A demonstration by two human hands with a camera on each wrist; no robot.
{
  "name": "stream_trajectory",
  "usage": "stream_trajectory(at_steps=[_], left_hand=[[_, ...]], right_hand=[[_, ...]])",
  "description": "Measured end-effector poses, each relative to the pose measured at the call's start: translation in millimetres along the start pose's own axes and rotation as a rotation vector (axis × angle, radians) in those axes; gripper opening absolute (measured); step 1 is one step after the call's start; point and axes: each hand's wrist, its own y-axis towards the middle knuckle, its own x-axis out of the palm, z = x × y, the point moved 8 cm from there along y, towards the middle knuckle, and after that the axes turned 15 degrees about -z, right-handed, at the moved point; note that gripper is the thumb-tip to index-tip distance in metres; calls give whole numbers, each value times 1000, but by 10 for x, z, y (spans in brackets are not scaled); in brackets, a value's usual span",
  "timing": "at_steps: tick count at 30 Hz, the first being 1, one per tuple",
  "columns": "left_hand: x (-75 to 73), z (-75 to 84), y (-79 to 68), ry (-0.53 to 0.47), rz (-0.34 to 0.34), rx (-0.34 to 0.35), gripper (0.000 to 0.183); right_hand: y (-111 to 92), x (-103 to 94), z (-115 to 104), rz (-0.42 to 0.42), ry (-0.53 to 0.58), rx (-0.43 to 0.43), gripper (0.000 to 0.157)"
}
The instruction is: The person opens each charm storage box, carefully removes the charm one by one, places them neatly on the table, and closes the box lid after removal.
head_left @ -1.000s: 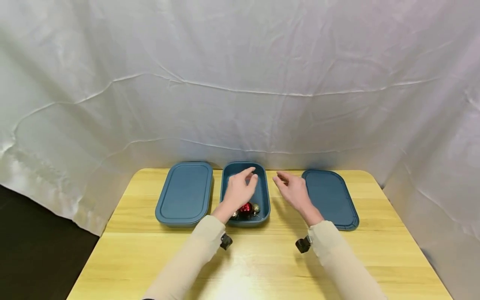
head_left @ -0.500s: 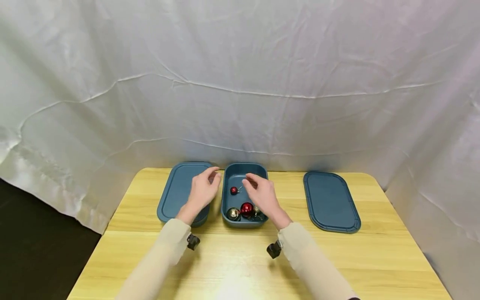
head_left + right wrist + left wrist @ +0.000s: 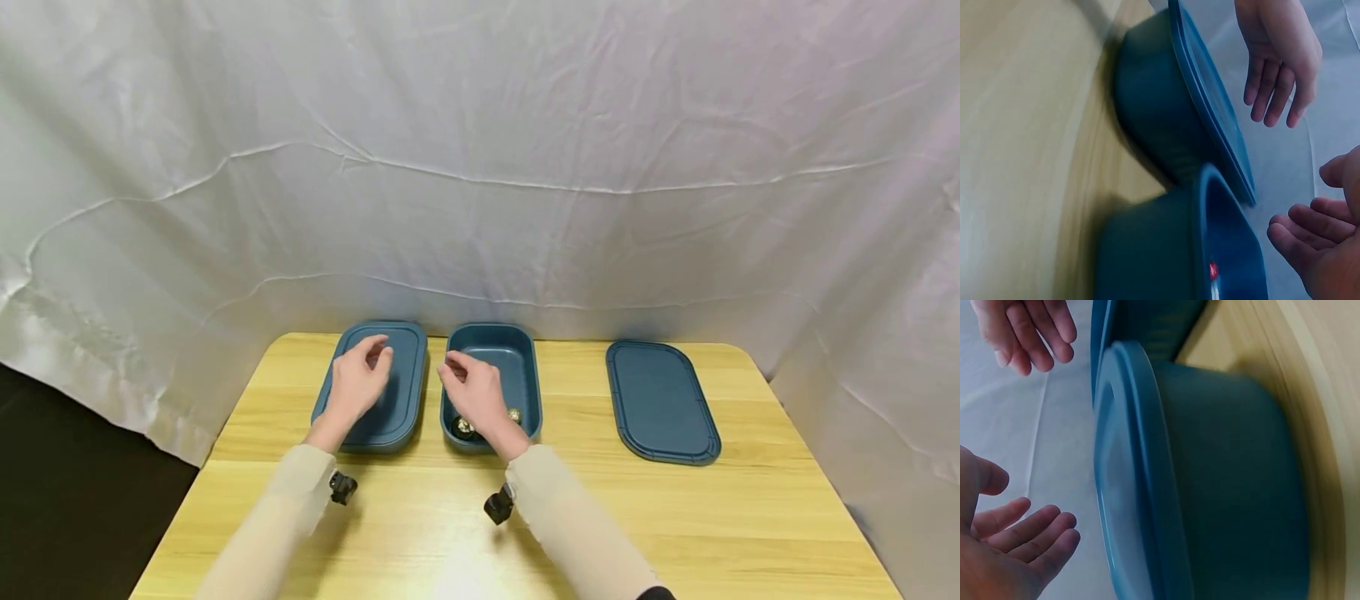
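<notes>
While both hands hover with loose, empty fingers, the left hand [image 3: 358, 382] hangs over the lidded box [image 3: 372, 385] at about nine o'clock of the open box [image 3: 525, 367], and the right hand [image 3: 471, 392] sits above that open box's left rim, over the ornaments [image 3: 513, 414]. A clean lift would likely need fingertips under opposite lid edges, raised level. The two boxes stand just beside each other, so room is tight there; the spare lid [image 3: 660, 400] lies well apart at three o'clock, with bare counter [image 3: 450, 533] toward six.
</notes>
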Motion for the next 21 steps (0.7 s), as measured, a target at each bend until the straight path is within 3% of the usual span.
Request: stream_trajectory(at_steps=[11,21], left_hand=[[-248,-344,-121,-9,70,-38,41],[-326,-628,-268,32,88,-96,41]], right_hand=[[33,342,-32,-25,32,51,42],[21,552,-90,-59,-34,76,52]])
